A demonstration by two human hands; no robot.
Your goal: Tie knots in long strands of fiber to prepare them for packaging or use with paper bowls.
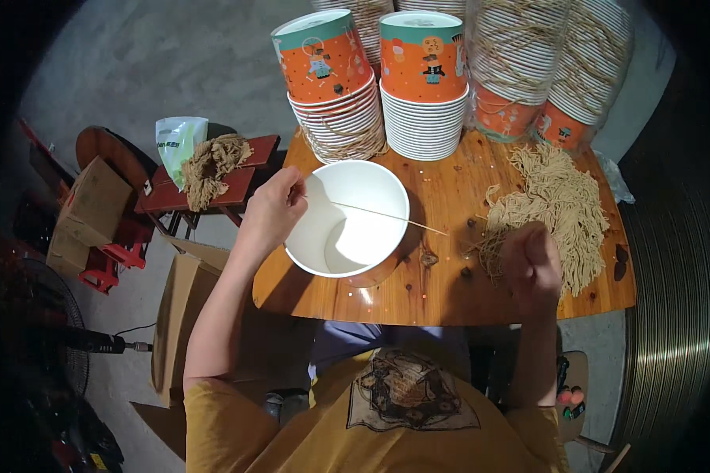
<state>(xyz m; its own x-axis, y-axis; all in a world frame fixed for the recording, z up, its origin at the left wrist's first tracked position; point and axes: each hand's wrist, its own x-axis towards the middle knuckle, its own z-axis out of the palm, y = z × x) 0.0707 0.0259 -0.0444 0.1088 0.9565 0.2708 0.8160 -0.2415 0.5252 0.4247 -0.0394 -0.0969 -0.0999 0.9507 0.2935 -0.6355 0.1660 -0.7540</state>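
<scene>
A white paper bucket [347,169] stands at the table's front left, its mouth facing up toward me. My left hand [276,206] is closed at the bucket's left rim, pinching one end of a thin tan string [383,214]. That string stretches over the open mouth and past the right rim, where I lose sight of it in the shade. On the right, my right hand [532,260] is curled closed in shadow in front of a heap of tan strings [556,209]. Whatever its fingers hold, if anything, cannot be made out.
Orange and green printed buckets [423,63] top nested stacks at the table's back. Wrapped bucket stacks [521,47] rise at the back right. Left of the wooden table [442,292], a low red table [248,162] bears a string bundle [209,165]; a cardboard box [177,315] stands below.
</scene>
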